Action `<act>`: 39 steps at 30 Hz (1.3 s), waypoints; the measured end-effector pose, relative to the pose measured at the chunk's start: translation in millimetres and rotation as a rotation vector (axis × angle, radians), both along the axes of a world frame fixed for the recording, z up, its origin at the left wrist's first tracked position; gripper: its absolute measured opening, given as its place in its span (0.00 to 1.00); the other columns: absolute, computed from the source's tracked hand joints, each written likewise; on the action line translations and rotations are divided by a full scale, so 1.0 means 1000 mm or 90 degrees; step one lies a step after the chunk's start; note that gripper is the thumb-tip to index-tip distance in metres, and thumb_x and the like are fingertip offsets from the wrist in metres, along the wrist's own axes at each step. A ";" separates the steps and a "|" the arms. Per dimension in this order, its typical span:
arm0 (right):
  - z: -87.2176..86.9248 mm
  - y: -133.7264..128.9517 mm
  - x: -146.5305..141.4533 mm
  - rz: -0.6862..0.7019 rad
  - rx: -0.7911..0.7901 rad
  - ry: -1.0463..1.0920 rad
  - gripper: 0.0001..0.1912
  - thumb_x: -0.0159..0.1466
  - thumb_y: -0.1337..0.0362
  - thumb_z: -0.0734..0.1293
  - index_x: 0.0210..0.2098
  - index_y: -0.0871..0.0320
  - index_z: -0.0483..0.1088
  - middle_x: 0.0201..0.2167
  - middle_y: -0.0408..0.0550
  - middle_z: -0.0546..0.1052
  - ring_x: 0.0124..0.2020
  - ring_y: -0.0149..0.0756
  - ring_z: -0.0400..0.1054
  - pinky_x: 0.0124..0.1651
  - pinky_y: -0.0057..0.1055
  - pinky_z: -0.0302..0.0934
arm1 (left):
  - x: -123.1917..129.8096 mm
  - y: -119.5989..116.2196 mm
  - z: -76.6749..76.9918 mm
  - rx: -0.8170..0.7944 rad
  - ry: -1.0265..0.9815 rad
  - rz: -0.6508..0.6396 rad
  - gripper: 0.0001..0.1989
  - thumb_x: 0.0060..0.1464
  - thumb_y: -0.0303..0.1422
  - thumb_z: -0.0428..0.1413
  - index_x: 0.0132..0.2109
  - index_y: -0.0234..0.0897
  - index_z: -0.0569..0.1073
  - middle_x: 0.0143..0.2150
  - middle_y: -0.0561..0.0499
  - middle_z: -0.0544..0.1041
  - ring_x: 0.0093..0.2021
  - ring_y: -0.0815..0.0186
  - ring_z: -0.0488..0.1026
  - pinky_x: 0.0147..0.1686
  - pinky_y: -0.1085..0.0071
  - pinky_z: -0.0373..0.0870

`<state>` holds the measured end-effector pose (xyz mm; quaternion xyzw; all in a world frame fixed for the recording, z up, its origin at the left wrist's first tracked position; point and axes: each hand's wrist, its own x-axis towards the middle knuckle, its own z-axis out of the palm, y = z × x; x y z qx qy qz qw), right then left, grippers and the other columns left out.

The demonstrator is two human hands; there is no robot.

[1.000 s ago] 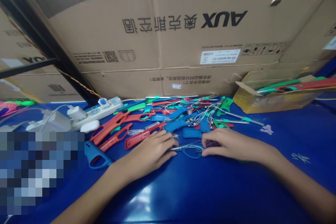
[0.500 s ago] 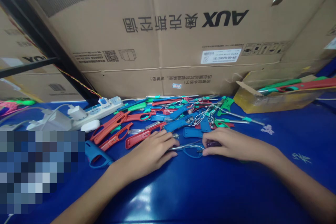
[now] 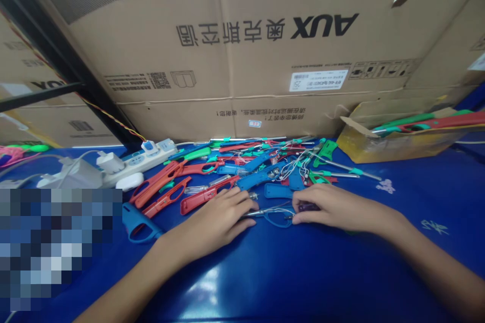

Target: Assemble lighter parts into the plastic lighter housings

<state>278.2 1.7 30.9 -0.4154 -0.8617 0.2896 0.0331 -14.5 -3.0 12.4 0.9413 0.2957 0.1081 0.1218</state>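
Note:
My left hand [image 3: 223, 214] is closed, thumb and fingers pinching the metal tube of a blue long-nosed lighter [image 3: 278, 220] that lies on the table in front of me. White wires run along its opened body, beside the trigger loop. My right hand [image 3: 333, 206] is closed at the lighter's other end, around a dark purple handle [image 3: 308, 207]; the fingers hide most of this tool, so its kind is unclear. Just beyond the hands lie a blue shell half [image 3: 278, 191] and a red lighter shell [image 3: 193, 204].
A pile of lighter parts [image 3: 261, 175] with wires spreads behind the hands. To the right stands an open cardboard box [image 3: 394, 150] holding lighters. Left are a power strip [image 3: 146, 160], chargers [image 3: 71, 174] and a blue lighter shell [image 3: 139, 224]. A large carton [image 3: 235, 70] walls the back.

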 end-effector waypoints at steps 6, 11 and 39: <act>0.000 0.000 0.000 0.000 0.000 -0.001 0.17 0.67 0.48 0.63 0.37 0.54 0.73 0.33 0.46 0.76 0.35 0.38 0.68 0.36 0.32 0.56 | 0.000 0.000 0.000 -0.003 0.003 0.002 0.07 0.68 0.33 0.52 0.51 0.40 0.70 0.45 0.50 0.72 0.47 0.60 0.69 0.48 0.64 0.66; -0.001 0.000 0.000 0.000 0.000 -0.005 0.17 0.67 0.48 0.64 0.38 0.54 0.73 0.33 0.46 0.75 0.36 0.37 0.68 0.36 0.31 0.56 | 0.000 0.001 0.000 -0.008 0.008 0.003 0.07 0.68 0.34 0.52 0.51 0.39 0.70 0.45 0.50 0.72 0.47 0.60 0.69 0.47 0.64 0.66; 0.000 0.000 0.000 -0.002 -0.007 -0.006 0.17 0.67 0.48 0.64 0.37 0.54 0.73 0.33 0.45 0.75 0.36 0.37 0.68 0.37 0.31 0.56 | 0.000 0.000 0.000 -0.009 0.006 0.002 0.09 0.69 0.34 0.51 0.52 0.40 0.71 0.46 0.49 0.72 0.48 0.60 0.69 0.49 0.63 0.67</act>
